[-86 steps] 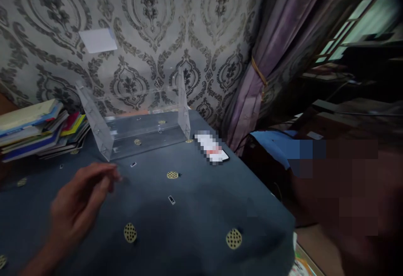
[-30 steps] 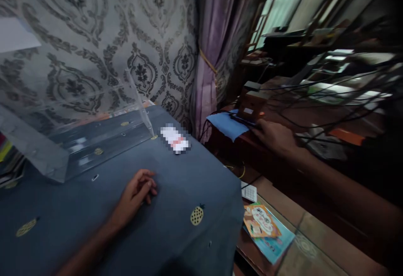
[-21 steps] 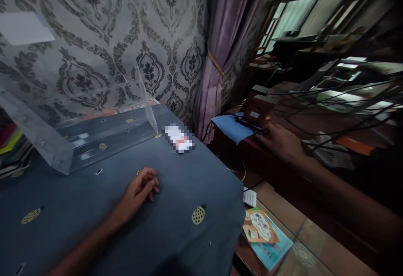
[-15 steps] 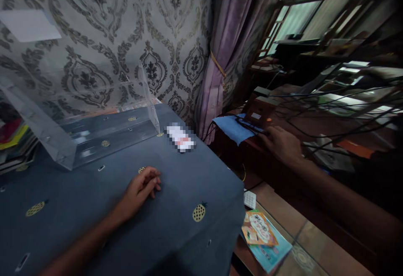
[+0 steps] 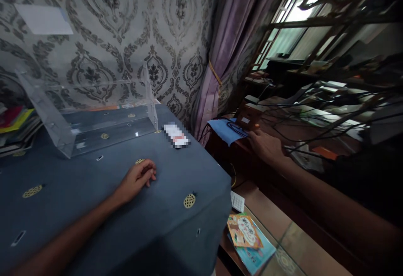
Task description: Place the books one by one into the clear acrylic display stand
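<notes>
The person's left hand is resting on the dark blue tablecloth printed with small yellow pineapples, fingers loosely curled under and holding nothing, much as it was lying half a second ago, only a little nearer the cloth's yellow motif behind the knuckles. The right hand is reaching out to the side, over the dark wooden side table, fingertips touching the small brown box-shaped device with an orange light; whether those fingers are closing on anything I cannot tell, since the hand is turned away and the light is dim. It has been sitting at that spot for the past second. The device is standing just beside a folded light blue cloth, with black cables trailing off it. On the table, a clear acrylic shelf-like stand is sitting near the patterned wall, well apart from the left hand. A stack of colourful books is lying at the far left, and a picture book with an orange and teal cover is lying on the floor below the table's edge.
</notes>
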A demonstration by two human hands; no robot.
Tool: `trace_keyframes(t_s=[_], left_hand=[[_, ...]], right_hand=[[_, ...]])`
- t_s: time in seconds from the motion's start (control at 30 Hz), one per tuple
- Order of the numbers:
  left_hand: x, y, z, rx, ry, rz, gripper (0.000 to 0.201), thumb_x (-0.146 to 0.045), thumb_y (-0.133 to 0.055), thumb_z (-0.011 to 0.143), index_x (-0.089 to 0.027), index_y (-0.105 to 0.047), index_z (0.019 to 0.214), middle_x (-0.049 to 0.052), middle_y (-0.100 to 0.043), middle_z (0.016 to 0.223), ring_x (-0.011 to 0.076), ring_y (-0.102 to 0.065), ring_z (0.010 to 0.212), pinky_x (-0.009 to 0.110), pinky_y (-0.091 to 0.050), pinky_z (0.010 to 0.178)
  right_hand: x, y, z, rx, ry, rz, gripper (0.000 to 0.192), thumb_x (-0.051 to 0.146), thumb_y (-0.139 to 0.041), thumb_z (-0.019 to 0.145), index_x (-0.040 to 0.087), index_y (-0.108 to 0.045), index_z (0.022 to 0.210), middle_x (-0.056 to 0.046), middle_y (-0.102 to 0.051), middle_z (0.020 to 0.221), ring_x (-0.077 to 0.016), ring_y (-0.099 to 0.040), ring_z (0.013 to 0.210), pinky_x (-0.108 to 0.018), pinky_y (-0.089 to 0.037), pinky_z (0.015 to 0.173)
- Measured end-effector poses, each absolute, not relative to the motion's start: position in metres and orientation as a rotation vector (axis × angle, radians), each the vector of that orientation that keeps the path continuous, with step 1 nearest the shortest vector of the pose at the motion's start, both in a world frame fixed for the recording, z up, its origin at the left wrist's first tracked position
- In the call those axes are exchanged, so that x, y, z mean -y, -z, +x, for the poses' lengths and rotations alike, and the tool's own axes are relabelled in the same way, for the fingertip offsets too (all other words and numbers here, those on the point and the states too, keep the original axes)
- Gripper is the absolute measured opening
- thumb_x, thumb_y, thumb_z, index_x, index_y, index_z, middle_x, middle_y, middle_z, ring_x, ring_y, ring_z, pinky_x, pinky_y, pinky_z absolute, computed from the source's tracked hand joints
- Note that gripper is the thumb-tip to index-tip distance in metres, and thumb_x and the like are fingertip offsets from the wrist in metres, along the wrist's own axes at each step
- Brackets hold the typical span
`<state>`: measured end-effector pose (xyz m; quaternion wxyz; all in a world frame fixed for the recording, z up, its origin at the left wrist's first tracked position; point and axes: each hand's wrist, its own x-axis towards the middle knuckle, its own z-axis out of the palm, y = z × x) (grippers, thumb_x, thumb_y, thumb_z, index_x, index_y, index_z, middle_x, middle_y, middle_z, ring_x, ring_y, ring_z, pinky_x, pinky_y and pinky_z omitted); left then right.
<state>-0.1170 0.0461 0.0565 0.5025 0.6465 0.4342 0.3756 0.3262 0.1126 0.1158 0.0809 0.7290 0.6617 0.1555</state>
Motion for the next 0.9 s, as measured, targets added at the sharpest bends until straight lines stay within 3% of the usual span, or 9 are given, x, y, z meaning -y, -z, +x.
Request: trace_keyframes(t_s=[0.27,0.53,0.8,0.9], left_hand=[[-0.048,-0.054,-0.117,-1.022,-0.910,1.561,0.027,-0.044,-0.062,0.083,-0.018,-0.058,0.089,0.002,-0.059,0.081,0.0139,-0.061,0.071,0.021,-0.046,0.052],[-0.046,-0.055,-0.116,-1.005,-0.917,1.578,0.025,-0.042,-0.061,0.083,-0.018,-0.056,0.087,0.002,-0.058,0.081,0.0143,-0.062,0.071,0.021,-0.046,0.053],[-0.048,-0.052,-0.119,-1.001,-0.900,1.601,0.024,-0.041,-0.059,0.085,-0.018,-0.057,0.090,0.002,-0.058,0.082,0.0141,-0.061,0.073,0.020,-0.046,0.055],[-0.046,-0.053,-0.118,-1.008,-0.894,1.642,0.022,-0.039,-0.058,0.088,-0.018,-0.057,0.090,0.002,-0.059,0.080,0.0142,-0.061,0.073,0.022,-0.047,0.058]], right_hand=[[-0.117,-0.123,0.310,-1.985,-0.429,2.230,0.021,0.023,-0.038,0.102,0.017,-0.054,0.114,-0.021,-0.065,0.114,-0.0312,-0.064,0.104,-0.036,-0.036,0.064],[-0.115,-0.119,0.310,-2.002,-0.415,2.276,0.020,0.032,-0.038,0.104,0.019,-0.050,0.114,-0.020,-0.059,0.121,-0.0328,-0.059,0.112,-0.036,-0.034,0.063],[-0.098,-0.116,0.316,-2.040,-0.601,2.432,0.037,0.040,-0.046,0.102,0.015,-0.052,0.129,-0.021,-0.058,0.123,-0.0322,-0.062,0.104,-0.033,-0.034,0.055],[-0.100,-0.108,0.294,-2.306,-0.629,2.441,0.032,0.039,-0.051,0.099,0.016,-0.059,0.121,-0.017,-0.063,0.115,-0.0283,-0.065,0.092,-0.032,-0.040,0.056]])
